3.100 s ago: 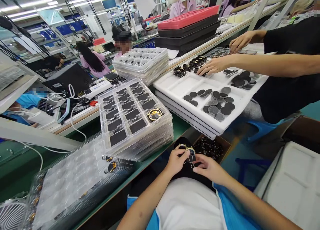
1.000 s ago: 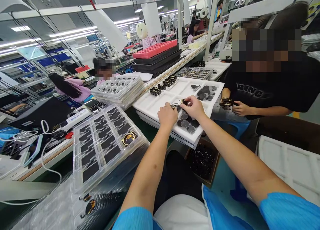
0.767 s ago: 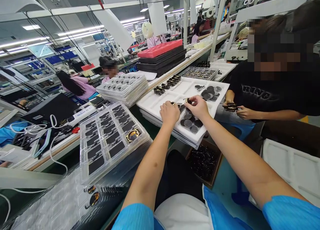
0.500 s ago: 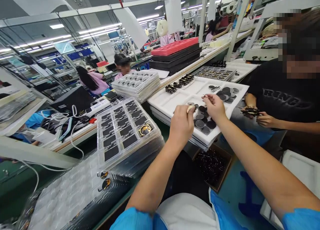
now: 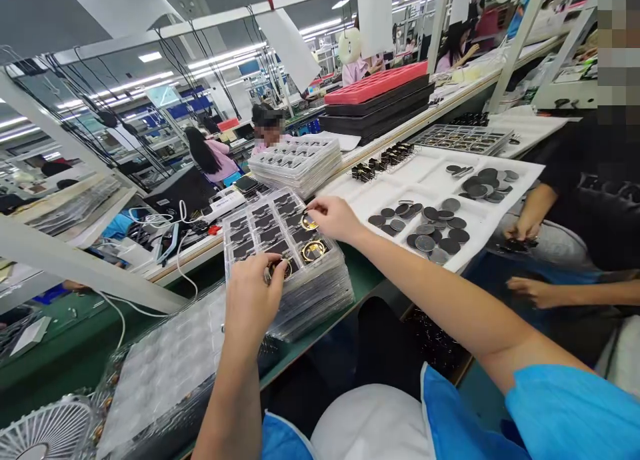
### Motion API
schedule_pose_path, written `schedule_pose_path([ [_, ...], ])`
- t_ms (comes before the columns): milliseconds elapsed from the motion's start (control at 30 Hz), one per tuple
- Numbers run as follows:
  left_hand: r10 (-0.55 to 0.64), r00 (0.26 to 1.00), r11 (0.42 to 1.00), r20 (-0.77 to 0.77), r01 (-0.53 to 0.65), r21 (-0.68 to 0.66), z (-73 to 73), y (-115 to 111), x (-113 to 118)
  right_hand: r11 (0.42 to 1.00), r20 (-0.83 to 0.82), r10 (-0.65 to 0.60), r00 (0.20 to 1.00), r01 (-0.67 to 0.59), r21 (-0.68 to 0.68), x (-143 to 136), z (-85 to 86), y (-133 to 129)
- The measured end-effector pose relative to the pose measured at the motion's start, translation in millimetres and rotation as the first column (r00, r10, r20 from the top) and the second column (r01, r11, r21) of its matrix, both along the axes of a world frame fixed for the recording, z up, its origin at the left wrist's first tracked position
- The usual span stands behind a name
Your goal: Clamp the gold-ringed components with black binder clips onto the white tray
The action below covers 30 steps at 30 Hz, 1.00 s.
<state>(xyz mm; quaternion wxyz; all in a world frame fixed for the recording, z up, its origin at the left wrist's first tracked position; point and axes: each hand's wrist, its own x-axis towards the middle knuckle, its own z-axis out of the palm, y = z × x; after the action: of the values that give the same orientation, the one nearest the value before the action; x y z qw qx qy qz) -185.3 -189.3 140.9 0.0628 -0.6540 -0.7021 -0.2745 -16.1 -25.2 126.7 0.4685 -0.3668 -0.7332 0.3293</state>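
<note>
A stack of clear plastic trays (image 5: 310, 293) stands in front of me, its top tray divided into compartments with black pieces. My left hand (image 5: 253, 290) pinches a round gold-and-black part (image 5: 279, 269) over the tray's near side. At the tray's far right side, my right hand (image 5: 333, 218) has its fingertips closed on another round gold part (image 5: 309, 221). A third gold ring part (image 5: 314, 250) lies in a compartment between and to the right of them. Black and grey discs (image 5: 440, 228) lie in the white tray (image 5: 520, 169) to the right.
Black clips (image 5: 383, 161) line the white tray's far edge. Red and black trays (image 5: 377, 87) are stacked behind. A person's hand (image 5: 525, 221) is at the right. Bubble wrap (image 5: 165, 367) and a fan (image 5: 45, 433) are at lower left.
Both my hands have moved left from the white tray to the clear tray stack. More gold parts now show there. The view has shifted, and the person at the right has parted their hands.
</note>
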Motion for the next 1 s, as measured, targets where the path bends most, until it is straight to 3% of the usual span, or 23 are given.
schedule_pose_path([
  [100, 0.009, 0.999, 0.998, -0.034, -0.007, 0.056, -3.2, -5, -2, 0.999, 0.133, 0.011, 0.991, -0.017, 0.043, -18, 1.1, -3],
  [200, -0.020, 0.999, 0.982, -0.046, 0.028, 0.185, -8.9, -16, -6, 0.995, 0.188, -0.037, 0.981, 0.020, 0.096, -8, 0.0, 4],
  [300, -0.062, 0.996, 0.920, -0.061, 0.081, 0.383, -17.9, -32, -8, 0.991, 0.213, -0.087, 0.973, 0.063, 0.117, 17, -1.5, 32],
  [400, -0.129, 0.988, 0.883, -0.081, 0.151, 0.445, -28.4, -49, -11, 0.965, 0.356, -0.261, 0.897, 0.248, 0.084, 45, -1.9, 79],
  [533, -0.227, 0.967, 0.893, -0.115, 0.254, 0.370, -31.1, -59, -16, 0.872, 0.528, -0.444, 0.724, 0.484, 0.069, 78, -2.6, 141],
  [667, -0.294, 0.939, 0.936, -0.176, 0.321, 0.147, -10.5, -41, -10, 0.830, 0.610, -0.475, 0.634, 0.553, 0.072, 91, -14.7, 178],
  [767, -0.356, 0.899, 0.933, -0.254, 0.359, -0.036, 8.1, -7, 1, 0.820, 0.647, -0.477, 0.595, 0.566, 0.084, 91, -33.9, 191],
  [867, -0.413, 0.868, 0.911, -0.278, 0.391, -0.131, 15.8, 23, 12, 0.791, 0.624, -0.552, 0.553, 0.585, 0.181, 91, -53.4, 196],
  [933, -0.427, 0.865, 0.904, -0.264, 0.414, -0.107, 14.4, 29, 17, 0.781, 0.593, -0.583, 0.555, 0.584, 0.222, 92, -60.8, 197],
  [1000, -0.437, 0.873, 0.894, -0.218, 0.449, 0.003, 9.3, 21, 22, 0.783, 0.544, -0.594, 0.593, 0.581, 0.222, 92, -60.4, 197],
])
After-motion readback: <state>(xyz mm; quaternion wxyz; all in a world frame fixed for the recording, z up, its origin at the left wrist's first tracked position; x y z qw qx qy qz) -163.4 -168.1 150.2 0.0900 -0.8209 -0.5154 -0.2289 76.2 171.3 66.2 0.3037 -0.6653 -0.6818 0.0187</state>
